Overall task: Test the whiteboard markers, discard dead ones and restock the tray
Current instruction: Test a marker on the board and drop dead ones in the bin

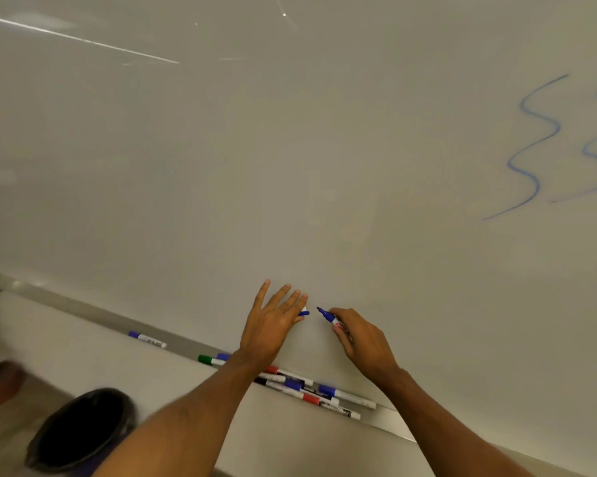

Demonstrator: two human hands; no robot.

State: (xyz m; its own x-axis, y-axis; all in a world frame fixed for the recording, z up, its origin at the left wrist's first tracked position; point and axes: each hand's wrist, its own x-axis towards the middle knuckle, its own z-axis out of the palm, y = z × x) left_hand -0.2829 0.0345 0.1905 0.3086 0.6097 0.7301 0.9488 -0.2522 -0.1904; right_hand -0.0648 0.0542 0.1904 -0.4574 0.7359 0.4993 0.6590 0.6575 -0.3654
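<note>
Low in the centre of the frame, against the whiteboard [290, 166], an uncapped blue marker [328, 317] is gripped in the curled fingers of the right hand [362, 339], its tip aimed left at the blue cap [304, 313]. The cap is pinched under the fingertips of the left hand [273, 321], whose fingers are spread nearly straight; the thumb is hidden. Tip and cap are just apart. Whether capping or uncapping is meant cannot be told; either way, both are best held in line. More markers [311, 390] are gathered in the tray [94, 312] below.
</note>
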